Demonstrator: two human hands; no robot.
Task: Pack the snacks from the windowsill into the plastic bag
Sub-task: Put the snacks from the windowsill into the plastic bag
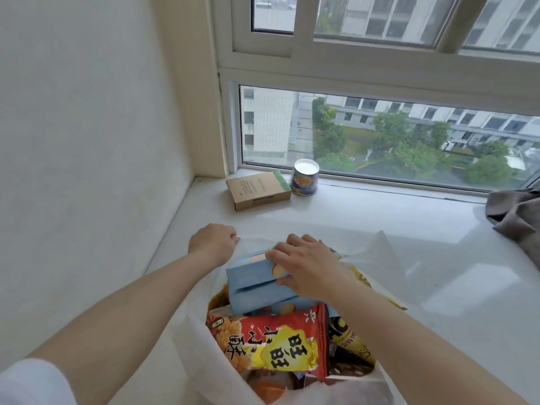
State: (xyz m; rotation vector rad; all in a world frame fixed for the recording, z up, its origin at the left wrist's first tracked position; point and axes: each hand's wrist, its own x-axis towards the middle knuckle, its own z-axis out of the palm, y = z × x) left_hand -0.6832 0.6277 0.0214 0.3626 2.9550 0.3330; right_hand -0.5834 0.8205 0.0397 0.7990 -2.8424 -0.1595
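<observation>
two snacks, a brown box (pixel 257 190) and a can (pixel 304 178), wait on the windowsill (pixel 380 229). the left hand (pixel 211 242) pinches the plastic bag (pixel 187 340) rim; the right hand (pixel 306 266) grips a blue box (pixel 254 283) atop the heap, which may slide out of the overfull bag.

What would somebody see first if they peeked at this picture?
Probably the bright red and yellow snack packet at the bottom middle, poking out of the stuffed white plastic bag. Just above it, the right hand pushes a blue box into the bag while the left hand grips the bag's rim. Farther back on the windowsill, a brown cardboard box and a small can wait by the glass.
</observation>
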